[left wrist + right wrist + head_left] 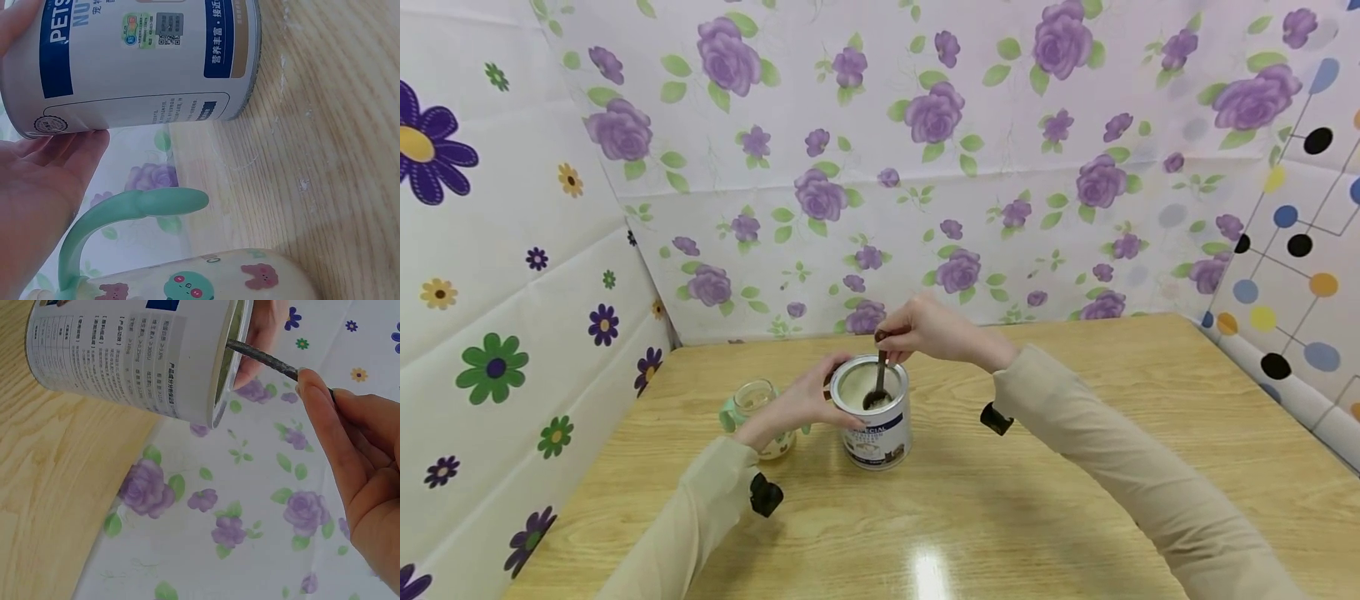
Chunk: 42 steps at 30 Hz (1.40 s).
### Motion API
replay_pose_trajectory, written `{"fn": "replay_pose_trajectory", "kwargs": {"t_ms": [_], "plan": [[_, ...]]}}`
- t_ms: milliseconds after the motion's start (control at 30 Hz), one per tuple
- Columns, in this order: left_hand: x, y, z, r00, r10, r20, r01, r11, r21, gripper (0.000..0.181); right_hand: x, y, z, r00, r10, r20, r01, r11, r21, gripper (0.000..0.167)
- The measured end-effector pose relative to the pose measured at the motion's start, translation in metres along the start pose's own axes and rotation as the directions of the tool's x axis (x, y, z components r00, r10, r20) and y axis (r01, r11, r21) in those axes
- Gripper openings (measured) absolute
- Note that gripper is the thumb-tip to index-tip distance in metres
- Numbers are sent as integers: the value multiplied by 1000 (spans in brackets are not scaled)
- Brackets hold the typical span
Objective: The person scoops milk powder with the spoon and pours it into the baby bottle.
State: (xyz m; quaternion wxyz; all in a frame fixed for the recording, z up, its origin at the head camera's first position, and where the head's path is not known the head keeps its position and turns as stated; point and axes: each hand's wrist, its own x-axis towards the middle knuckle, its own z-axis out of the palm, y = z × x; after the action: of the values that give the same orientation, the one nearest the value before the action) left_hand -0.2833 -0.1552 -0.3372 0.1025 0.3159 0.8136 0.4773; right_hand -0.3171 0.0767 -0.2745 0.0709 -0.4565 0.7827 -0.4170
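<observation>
A white and blue milk powder tin without a lid stands upright on the table. My left hand grips its left side near the rim, thumb at the front and fingers behind. Above the tin, my right hand pinches the handle of a dark spoon. The spoon's bowl is down inside the tin, and how much the tin holds is hard to see. In the right wrist view, the spoon handle slants out past the tin's rim between thumb and fingers.
Left of the tin, partly behind my left wrist, stands a clear cup with green handles and printed animal faces. The wooden table meets flower-patterned cloth at the back and left. A dotted cloth hangs on the right.
</observation>
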Motion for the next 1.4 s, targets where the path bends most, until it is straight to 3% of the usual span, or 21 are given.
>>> {"fn": "replay_pose_trajectory", "kwargs": {"t_ms": [400,533,867,1033,1400], "plan": [[0,-1,0,1000,3,1,-3,999,-53,87,2,5,7,996,78,45,-82,991,106,15],[0,-1,0,1000,2,5,-2,999,-34,86,3,6,10,994,96,49,-103,983,151,16],[0,-1,0,1000,-4,0,4,1000,5,86,-1,12,17,982,189,-10,-180,945,273,16],[0,-1,1,1000,-10,-7,10,1000,6,87,-1,18,23,962,263,-68,-226,914,336,15],[0,0,0,1000,-12,-5,12,1000,24,88,-5,23,32,893,420,-162,-305,830,467,18]]}}
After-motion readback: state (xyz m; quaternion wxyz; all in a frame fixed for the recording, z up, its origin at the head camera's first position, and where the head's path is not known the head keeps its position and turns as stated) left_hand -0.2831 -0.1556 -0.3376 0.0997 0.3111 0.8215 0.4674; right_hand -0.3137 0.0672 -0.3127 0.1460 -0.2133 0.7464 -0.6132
